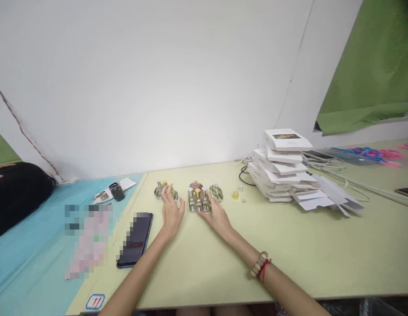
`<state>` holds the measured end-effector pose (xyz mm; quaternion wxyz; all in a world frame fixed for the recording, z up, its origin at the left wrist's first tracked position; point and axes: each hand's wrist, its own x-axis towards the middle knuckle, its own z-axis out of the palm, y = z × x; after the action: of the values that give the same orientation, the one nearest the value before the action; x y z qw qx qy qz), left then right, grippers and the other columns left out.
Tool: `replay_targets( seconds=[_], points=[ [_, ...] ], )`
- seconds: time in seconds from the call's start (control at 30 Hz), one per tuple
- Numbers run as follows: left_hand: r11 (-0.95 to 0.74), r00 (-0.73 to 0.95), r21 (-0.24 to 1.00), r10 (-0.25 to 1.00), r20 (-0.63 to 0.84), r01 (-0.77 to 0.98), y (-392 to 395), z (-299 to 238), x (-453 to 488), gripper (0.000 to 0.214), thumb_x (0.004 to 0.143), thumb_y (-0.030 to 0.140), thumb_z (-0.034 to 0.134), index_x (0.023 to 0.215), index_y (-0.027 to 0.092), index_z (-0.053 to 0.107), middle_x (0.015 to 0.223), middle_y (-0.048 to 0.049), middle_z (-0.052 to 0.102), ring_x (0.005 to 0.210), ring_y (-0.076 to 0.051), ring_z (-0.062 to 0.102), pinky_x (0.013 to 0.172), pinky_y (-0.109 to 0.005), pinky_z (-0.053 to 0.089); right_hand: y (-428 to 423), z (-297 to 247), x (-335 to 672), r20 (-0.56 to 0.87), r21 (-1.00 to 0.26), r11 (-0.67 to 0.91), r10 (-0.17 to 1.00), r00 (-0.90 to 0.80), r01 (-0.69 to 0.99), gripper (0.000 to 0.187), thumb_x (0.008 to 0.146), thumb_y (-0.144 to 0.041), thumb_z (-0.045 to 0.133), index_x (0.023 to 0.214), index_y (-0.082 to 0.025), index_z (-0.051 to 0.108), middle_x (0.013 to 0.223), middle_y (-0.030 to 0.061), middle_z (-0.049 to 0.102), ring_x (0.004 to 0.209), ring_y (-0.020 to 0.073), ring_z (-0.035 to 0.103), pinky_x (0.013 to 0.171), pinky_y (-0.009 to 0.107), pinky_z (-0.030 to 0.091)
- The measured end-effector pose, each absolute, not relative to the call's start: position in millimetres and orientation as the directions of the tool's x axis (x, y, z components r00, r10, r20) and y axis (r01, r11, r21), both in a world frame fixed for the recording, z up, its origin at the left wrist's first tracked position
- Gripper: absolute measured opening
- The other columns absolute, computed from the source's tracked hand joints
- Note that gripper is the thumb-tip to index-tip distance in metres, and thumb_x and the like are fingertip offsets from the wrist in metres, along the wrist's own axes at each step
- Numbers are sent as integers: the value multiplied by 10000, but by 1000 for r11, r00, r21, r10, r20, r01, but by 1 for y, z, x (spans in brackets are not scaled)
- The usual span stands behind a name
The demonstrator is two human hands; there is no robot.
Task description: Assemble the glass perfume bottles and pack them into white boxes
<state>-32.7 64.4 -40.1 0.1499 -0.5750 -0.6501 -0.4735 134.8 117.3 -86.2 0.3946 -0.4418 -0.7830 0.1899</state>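
Observation:
Small glass perfume bottles with silver and gold caps stand in a close row (198, 201) near the middle of the table. My right hand (221, 216) is closed about the right end of this row, thumb in front and fingers at the side and behind. A round bottle with pinkish contents (195, 184) shows behind the row, and a round clear bottle (216, 192) lies to its right. My left hand (171, 213) has its fingers curved and apart, in front of another group of bottles (158, 190), which it partly hides.
Loose gold and silver caps (236, 195) lie right of the bottles. Farther right stands an uneven stack of white boxes (283, 169) beside cables. A phone (135, 241) lies left of my left arm. A dark jar (117, 192) stands on the blue cover (35, 259).

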Motion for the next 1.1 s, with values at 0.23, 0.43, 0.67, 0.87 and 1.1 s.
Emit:
replay_targets(
  seconds=[0.23,0.43,0.67,0.87,1.1],
  points=[
    [-502,325,-26,519,790,864,56,-54,-3,362,779,115,444,1133,187,447,1218,-121,430,1099,-212,461,883,-360,440,122,-86,110,463,-673,598,800,-382,436,651,733,-185,513,1355,-165,322,1065,126,530,886,197,557,792,327,453],
    [-599,390,-11,507,769,800,61,-65,19,290,798,93,412,1069,178,470,1137,-107,493,1033,-190,489,859,-352,438,146,-68,160,531,-695,633,771,-350,340,255,764,-175,445,902,-182,659,896,53,627,741,148,564,729,283,446],
    [-471,168,282,709,685,836,96,-62,68,519,839,156,381,1333,187,224,1367,-122,316,1296,-220,275,1040,-415,295,172,-50,226,550,-661,369,831,88,653,324,773,-377,498,1018,-211,630,1009,59,606,580,121,513,609,282,396],
    [-282,-22,509,859,511,814,161,-61,84,710,704,216,606,1306,147,237,1346,-174,337,1314,-303,233,1047,-493,228,179,-68,247,401,-612,286,916,-22,737,226,676,-356,586,823,-209,675,883,46,643,676,163,563,595,277,382],
    [-191,-42,442,884,466,876,136,-59,69,473,624,525,656,908,169,528,997,-80,481,892,-221,530,796,-359,426,193,-92,256,345,-653,297,935,-76,697,131,645,-186,584,743,-162,668,742,50,658,655,160,590,627,280,440]
  ],
)
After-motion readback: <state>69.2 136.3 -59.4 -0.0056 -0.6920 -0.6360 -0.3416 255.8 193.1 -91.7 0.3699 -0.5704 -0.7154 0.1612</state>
